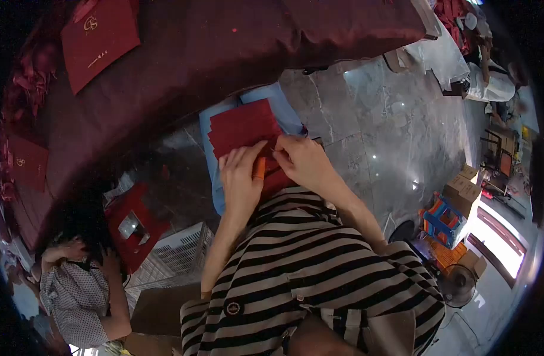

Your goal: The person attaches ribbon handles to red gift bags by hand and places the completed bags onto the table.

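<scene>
**Fine pinch work, close in**

My left hand [239, 169] lies on a fanned stack of flat, dark-red pieces [241, 123]; a slim orange handle [259, 168] sits by its thumb, whether gripped I can't tell. My right hand [304, 159] pinches narrowly alongside, seemingly detail work calling for steadiness. My fingers hide the pinched spot. Beyond my grip: a maroon cloth-covered table [195, 53].

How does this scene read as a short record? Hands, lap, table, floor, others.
left hand: on the stack, an orange object by its thumb
right hand: at the stack's near end, fingers curled; anything pinched too small to tell
lap: fanned stack of flat red pieces over light-blue trousers
table: dark-red cloth, gold-printed red folder
floor: plastic crate, fan
others: person in patterned top, lower left
</scene>
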The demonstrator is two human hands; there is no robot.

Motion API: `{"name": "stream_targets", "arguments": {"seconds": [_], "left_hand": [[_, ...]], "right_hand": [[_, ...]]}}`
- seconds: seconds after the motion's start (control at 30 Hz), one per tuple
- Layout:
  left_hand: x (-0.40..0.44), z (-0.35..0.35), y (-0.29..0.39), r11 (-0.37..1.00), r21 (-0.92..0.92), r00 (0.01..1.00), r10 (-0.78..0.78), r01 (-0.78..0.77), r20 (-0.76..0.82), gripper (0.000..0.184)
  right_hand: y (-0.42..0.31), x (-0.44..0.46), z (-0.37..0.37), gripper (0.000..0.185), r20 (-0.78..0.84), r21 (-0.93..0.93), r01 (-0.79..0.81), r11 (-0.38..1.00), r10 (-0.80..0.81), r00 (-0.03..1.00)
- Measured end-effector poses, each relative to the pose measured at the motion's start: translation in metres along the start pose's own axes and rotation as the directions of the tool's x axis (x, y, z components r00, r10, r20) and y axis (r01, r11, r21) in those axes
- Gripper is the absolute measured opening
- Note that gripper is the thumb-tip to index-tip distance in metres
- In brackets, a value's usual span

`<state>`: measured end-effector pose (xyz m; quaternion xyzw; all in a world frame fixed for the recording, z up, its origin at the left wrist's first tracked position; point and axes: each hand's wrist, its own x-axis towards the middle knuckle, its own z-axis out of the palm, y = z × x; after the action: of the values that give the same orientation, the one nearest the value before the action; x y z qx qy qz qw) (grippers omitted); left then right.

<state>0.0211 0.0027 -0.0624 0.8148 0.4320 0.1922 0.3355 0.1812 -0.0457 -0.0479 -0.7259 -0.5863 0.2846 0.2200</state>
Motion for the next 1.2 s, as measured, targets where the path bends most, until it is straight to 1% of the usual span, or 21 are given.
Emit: {"name": "stream_targets", "arguments": {"seconds": [0.03,0.07,0.13,0.17,0.23,0.37,0.43,0.47,0.53,0.57,0.63,0.77,0.83,0.87,0.93,0.97,1.03,1.07,1.13,1.17,1.2], "left_hand": [[-0.002,-0.002,-0.001,0.999,-0.034,0.999,-0.02,0.021,0.027,0.035],[-0.003,-0.003,0.0,0.999,-0.032,0.999,-0.025,0.026,0.027,0.035],[-0.001,-0.007,0.006,0.997,-0.08,1.0,-0.02,0.02,0.004,0.033],[0.0,-0.008,0.008,0.997,-0.081,1.0,-0.02,0.02,0.004,0.033],[0.0,-0.009,0.013,0.999,-0.04,1.0,-0.029,0.03,0.004,0.032],[0.0,-0.014,0.014,0.998,-0.059,0.998,-0.02,0.023,0.054,0.032],[0.0,-0.016,0.023,0.999,-0.01,0.999,0.035,-0.035,0.031,0.032],[-0.001,-0.017,0.025,0.999,-0.013,0.999,0.037,-0.036,0.033,0.032],[-0.001,-0.019,0.027,0.996,0.007,0.993,0.093,-0.094,0.077,0.033],[-0.001,-0.019,0.025,0.996,0.008,0.993,0.093,-0.093,0.075,0.033],[0.0,-0.02,0.02,0.997,-0.041,0.993,0.069,-0.065,0.098,0.033],[0.0,-0.031,0.02,0.991,-0.118,0.987,0.084,-0.068,0.139,0.033],[-0.004,-0.035,0.023,0.971,-0.208,0.958,-0.054,0.116,0.282,0.035],[-0.007,-0.036,0.026,0.971,-0.207,0.957,-0.054,0.116,0.284,0.035],[-0.008,-0.037,0.031,0.986,-0.167,0.962,0.044,0.002,0.269,0.033],[-0.007,-0.04,0.033,0.986,-0.167,0.962,0.046,0.0,0.269,0.033],[-0.001,-0.051,0.033,0.949,-0.176,0.892,-0.17,0.263,0.418,0.028],[0.003,-0.053,0.027,0.903,-0.273,0.892,-0.208,0.332,0.401,0.024],[0.021,-0.062,0.02,0.891,-0.26,0.852,-0.218,0.373,0.475,0.021],[0.027,-0.062,0.016,0.944,-0.221,0.867,-0.112,0.246,0.485,0.021],[0.031,-0.062,0.015,0.946,-0.219,0.866,-0.105,0.238,0.49,0.021]], "right_hand": [[0.001,-0.001,-0.002,0.008,0.092,0.109,-0.036,0.993,0.026,0.995],[0.001,-0.002,-0.003,0.008,0.096,0.112,-0.036,0.993,0.025,0.995],[0.002,-0.001,-0.003,0.009,0.049,0.057,0.027,0.998,-0.029,0.998],[0.0,-0.001,-0.002,0.009,0.049,0.055,0.027,0.998,-0.029,0.998],[-0.005,0.0,0.001,0.01,-0.042,-0.013,0.054,0.998,-0.054,0.998],[-0.012,-0.004,-0.005,0.011,-0.028,-0.023,0.05,0.999,-0.05,0.998],[-0.022,-0.006,-0.012,0.012,-0.007,-0.163,0.012,0.986,-0.013,1.0],[-0.021,-0.007,-0.012,0.012,-0.007,-0.166,0.008,0.986,-0.01,1.0],[-0.015,-0.009,-0.008,0.012,0.024,-0.082,-0.016,0.996,0.018,1.0],[-0.009,-0.009,-0.006,0.012,0.024,-0.083,-0.014,0.996,0.016,1.0],[0.002,-0.009,-0.005,0.015,0.063,0.214,-0.036,0.976,0.023,0.998],[0.001,-0.012,-0.013,0.021,0.007,0.277,-0.028,0.96,0.027,1.0],[-0.003,-0.01,-0.025,0.026,0.11,0.278,-0.029,0.96,-0.002,0.994],[-0.002,-0.01,-0.03,0.026,0.109,0.28,-0.03,0.96,-0.001,0.994],[0.002,-0.011,-0.036,0.026,0.169,0.012,0.082,0.997,-0.082,0.982],[0.002,-0.012,-0.037,0.026,0.168,0.012,0.081,0.997,-0.082,0.982],[0.0,-0.013,-0.037,0.023,0.118,-0.096,0.258,0.961,-0.246,0.962],[-0.003,-0.016,-0.035,0.023,0.117,-0.095,0.262,0.96,-0.251,0.961],[-0.011,-0.023,-0.026,0.02,0.028,-0.173,0.305,0.937,-0.305,0.952],[-0.012,-0.024,-0.022,0.018,-0.029,-0.191,0.364,0.912,-0.376,0.926],[-0.012,-0.025,-0.021,0.018,-0.038,-0.192,0.357,0.914,-0.371,0.928]]}}
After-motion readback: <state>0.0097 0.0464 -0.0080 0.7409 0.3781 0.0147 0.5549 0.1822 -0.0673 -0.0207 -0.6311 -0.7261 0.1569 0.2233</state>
